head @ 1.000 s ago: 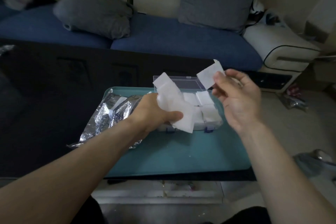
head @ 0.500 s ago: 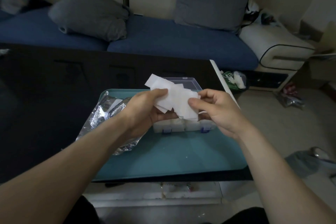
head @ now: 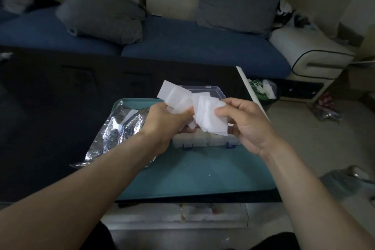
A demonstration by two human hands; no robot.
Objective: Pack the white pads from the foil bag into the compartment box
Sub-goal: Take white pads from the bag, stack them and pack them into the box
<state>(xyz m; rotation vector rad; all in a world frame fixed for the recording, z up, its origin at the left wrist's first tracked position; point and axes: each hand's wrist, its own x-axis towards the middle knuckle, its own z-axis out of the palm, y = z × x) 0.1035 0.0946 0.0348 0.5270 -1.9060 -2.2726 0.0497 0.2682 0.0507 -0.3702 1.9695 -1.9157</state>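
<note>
Blue sofa [head: 182,46] stood along the far side, bearing two grey cushions [head: 101,16]. Dark table [head: 50,117] filled the left and middle. Teal tray [head: 203,172] lay on the table's near right part. Crumpled foil bag [head: 117,130] rested on the tray's left edge, spilling onto the table. Clear compartment box [head: 205,140] sat at the tray's far middle, lid [head: 203,90] raised behind it, compartments showing white contents. Left hand [head: 162,122] was held above the box, fingers curled round a fanned bunch of white pads [head: 176,97]. Right hand [head: 243,119] was just beside it, thumb and fingers pinching the right-hand pads [head: 211,117] of the same bunch. Pads were held in the air over the box, not touching it.
</note>
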